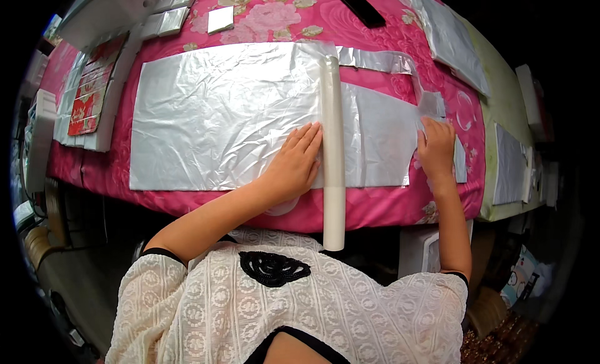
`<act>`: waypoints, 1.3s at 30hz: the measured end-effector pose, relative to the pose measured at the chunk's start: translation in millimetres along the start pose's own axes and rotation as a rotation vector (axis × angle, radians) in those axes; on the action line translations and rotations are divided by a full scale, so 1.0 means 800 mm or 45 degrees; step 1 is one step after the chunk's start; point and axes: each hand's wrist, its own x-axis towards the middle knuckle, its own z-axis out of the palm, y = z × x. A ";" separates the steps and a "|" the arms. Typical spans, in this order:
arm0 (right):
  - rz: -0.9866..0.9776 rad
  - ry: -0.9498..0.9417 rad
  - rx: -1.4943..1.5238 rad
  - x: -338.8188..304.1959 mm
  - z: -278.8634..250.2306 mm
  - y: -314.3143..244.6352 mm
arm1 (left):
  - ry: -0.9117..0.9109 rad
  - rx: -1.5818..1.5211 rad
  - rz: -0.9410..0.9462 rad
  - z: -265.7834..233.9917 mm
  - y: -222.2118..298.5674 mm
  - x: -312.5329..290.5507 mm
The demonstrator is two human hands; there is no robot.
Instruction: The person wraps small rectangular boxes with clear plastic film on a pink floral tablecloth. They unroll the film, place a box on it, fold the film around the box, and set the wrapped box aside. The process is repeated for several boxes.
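Observation:
A stack of clear, wrinkled plastic sheets [219, 114] lies across the table. My left hand [292, 162] rests flat on it, fingers stretched out and together, the tips beside a long off-white tube [334, 207]. The tube lies across the plastic and its near end juts past the table edge. To its right spreads a smoother piece of plastic film [378, 136]. At that film's right edge my right hand [436, 145] is closed with curled fingers, gripping crumpled film. A loose strip of film [375, 59] runs along the far side.
The table has a pink floral cloth [269, 17]. A black phone [359, 6] lies at the far edge. Small white packets [220, 19] are at the far left, near a red printed packet [97, 92]. Another plastic stack [450, 39] lies far right, and folded sheets [512, 164] lie on a green surface.

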 end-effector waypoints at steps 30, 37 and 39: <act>-1.021 -0.172 1.125 0.153 0.056 -0.365 | 0.420 -0.423 -0.848 -0.199 -0.070 -0.278; -1.231 -0.124 1.049 0.193 0.089 -0.485 | 0.449 -0.280 -0.921 -0.198 -0.047 -0.292; -1.261 -0.275 0.959 0.204 0.084 -0.529 | 0.466 -0.127 -0.982 -0.198 -0.045 -0.296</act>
